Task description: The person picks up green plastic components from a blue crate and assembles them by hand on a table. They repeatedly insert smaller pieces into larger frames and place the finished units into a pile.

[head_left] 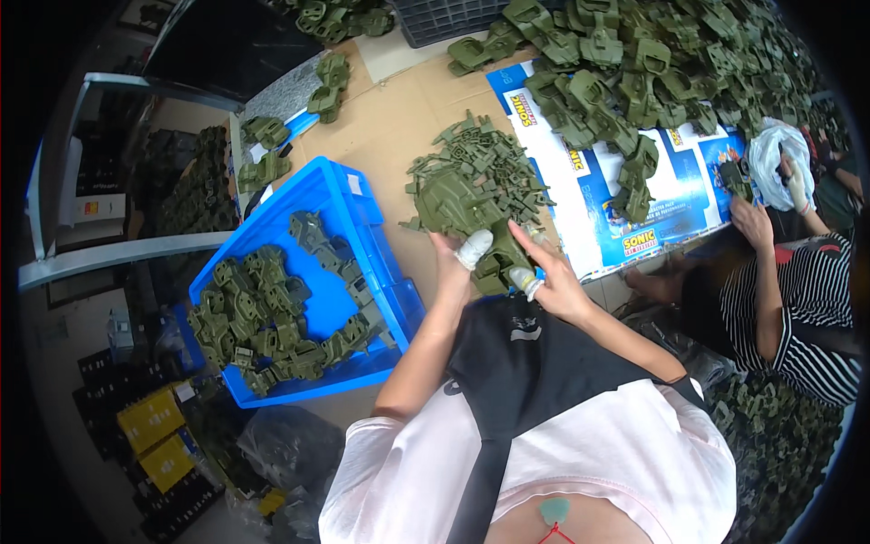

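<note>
Between my two hands is an olive-green moulded plastic toy vehicle part [453, 201], held in front of my apron. My left hand [455, 261] grips it from the left, its thumb in a white finger cover lying on top. From the right, my right hand [555, 283] closes on the lower end, the index finger stretched along its side and the thumb, also covered in white, pressed near the bottom. My palms hide some of the underside. Just beyond lies a heap of small green plastic pieces [503, 163] on the cardboard tabletop [362, 136].
A blue bin [399, 281] with green and grey parts stands left. Piled green parts [634, 63] cover the far right, partly on a printed blue-and-white sheet [580, 218]. A black crate [435, 23] is at the back. On the right, a person in stripes [807, 299] works beside a white plastic bag [775, 154].
</note>
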Demonstrator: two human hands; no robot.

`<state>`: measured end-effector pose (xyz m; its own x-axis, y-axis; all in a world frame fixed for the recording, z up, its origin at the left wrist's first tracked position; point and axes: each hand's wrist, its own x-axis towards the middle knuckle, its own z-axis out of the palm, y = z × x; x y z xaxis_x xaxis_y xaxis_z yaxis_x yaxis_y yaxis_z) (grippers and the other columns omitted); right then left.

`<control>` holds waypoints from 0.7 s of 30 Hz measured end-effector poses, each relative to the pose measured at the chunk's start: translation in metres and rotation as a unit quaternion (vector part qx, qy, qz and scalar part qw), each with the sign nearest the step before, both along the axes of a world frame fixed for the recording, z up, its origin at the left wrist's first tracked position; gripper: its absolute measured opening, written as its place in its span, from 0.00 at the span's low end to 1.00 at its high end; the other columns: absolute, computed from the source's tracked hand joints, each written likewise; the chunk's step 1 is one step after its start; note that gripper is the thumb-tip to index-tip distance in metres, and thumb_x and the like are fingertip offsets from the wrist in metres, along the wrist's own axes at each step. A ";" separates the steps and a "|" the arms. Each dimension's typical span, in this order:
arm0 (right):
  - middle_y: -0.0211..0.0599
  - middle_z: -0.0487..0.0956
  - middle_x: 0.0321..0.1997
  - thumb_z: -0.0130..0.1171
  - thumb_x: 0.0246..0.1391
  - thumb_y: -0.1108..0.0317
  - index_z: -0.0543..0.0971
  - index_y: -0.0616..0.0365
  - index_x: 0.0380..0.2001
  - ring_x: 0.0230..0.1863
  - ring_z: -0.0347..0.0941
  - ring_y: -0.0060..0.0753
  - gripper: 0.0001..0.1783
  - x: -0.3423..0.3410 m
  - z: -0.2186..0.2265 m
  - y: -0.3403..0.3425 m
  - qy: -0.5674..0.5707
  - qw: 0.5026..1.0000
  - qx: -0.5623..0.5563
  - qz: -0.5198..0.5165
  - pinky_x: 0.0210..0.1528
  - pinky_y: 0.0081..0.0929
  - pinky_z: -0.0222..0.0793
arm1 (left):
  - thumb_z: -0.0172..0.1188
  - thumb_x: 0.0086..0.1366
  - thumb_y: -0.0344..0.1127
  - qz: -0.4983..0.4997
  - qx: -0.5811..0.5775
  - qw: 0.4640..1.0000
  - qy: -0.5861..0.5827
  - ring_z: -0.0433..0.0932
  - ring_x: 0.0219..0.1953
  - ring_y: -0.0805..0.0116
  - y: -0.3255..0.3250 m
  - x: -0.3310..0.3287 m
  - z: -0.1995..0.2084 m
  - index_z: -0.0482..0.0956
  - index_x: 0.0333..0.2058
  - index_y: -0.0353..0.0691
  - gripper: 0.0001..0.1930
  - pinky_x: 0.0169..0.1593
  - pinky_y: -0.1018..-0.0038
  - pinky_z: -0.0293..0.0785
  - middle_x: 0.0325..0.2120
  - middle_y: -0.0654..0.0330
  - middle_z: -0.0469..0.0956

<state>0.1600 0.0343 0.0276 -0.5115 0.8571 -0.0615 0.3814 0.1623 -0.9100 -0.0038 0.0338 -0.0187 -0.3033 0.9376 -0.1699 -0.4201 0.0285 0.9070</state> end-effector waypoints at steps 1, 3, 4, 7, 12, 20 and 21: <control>0.57 0.68 0.46 0.56 0.49 0.65 0.53 0.49 0.62 0.47 0.67 0.55 0.38 0.003 0.003 0.001 -0.019 1.000 -0.013 0.004 0.49 0.36 0.62 | 0.62 0.52 0.28 -0.001 -0.029 0.999 -0.021 0.67 0.50 0.67 0.000 0.001 0.002 0.53 0.56 0.46 0.35 0.50 0.71 0.68 0.50 0.59 0.65; 0.57 0.69 0.44 0.55 0.49 0.64 0.53 0.49 0.62 0.45 0.68 0.56 0.38 0.005 0.008 0.000 -0.041 0.998 -0.041 0.025 0.47 0.37 0.63 | 0.64 0.47 0.23 0.002 -0.085 0.995 -0.060 0.69 0.47 0.66 -0.001 -0.004 0.007 0.52 0.55 0.46 0.38 0.47 0.72 0.70 0.47 0.58 0.66; 0.56 0.69 0.43 0.55 0.49 0.64 0.53 0.49 0.62 0.44 0.68 0.56 0.37 0.004 0.010 -0.002 -0.043 0.997 -0.054 0.041 0.46 0.38 0.63 | 0.64 0.48 0.23 0.017 -0.058 0.997 -0.043 0.71 0.44 0.66 0.000 -0.005 0.005 0.54 0.53 0.44 0.36 0.44 0.72 0.72 0.46 0.58 0.67; 0.55 0.66 0.50 0.52 0.53 0.62 0.52 0.50 0.62 0.52 0.64 0.47 0.35 0.006 0.007 0.000 -0.007 0.994 -0.060 0.094 0.52 0.35 0.60 | 0.63 0.48 0.22 -0.003 -0.087 0.996 -0.025 0.72 0.42 0.67 0.000 -0.018 0.006 0.57 0.52 0.42 0.33 0.42 0.72 0.74 0.45 0.59 0.68; 0.37 0.57 0.62 0.53 0.54 0.62 0.52 0.52 0.63 0.59 0.55 0.27 0.35 0.011 -0.007 0.000 0.326 0.880 -0.342 -0.044 0.56 0.26 0.55 | 0.57 0.56 0.31 -0.033 0.001 0.999 -0.040 0.72 0.45 0.65 -0.010 -0.020 0.020 0.62 0.52 0.46 0.25 0.48 0.67 0.72 0.46 0.60 0.70; 0.39 0.67 0.57 0.60 0.47 0.70 0.58 0.54 0.60 0.53 0.66 0.26 0.37 0.046 0.001 0.012 0.058 0.988 -0.137 0.029 0.53 0.25 0.61 | 0.61 0.51 0.48 -0.045 0.117 0.901 0.415 0.53 0.60 0.53 -0.023 -0.017 0.079 0.56 0.58 0.46 0.38 0.61 0.53 0.47 0.55 0.54 0.61; 0.43 0.69 0.55 0.60 0.47 0.68 0.58 0.55 0.59 0.53 0.67 0.33 0.36 0.055 0.012 0.012 0.023 0.986 -0.162 0.036 0.53 0.27 0.62 | 0.62 0.50 0.47 -0.110 0.149 0.801 0.570 0.52 0.61 0.50 -0.018 -0.009 0.094 0.55 0.59 0.45 0.39 0.61 0.52 0.44 0.55 0.52 0.60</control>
<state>0.2147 0.0462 0.0394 -0.5788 0.7576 -0.3017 0.3364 -0.1152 -0.9347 -0.0132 0.0161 0.0751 0.0748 0.9371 0.3409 0.6710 -0.3002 0.6780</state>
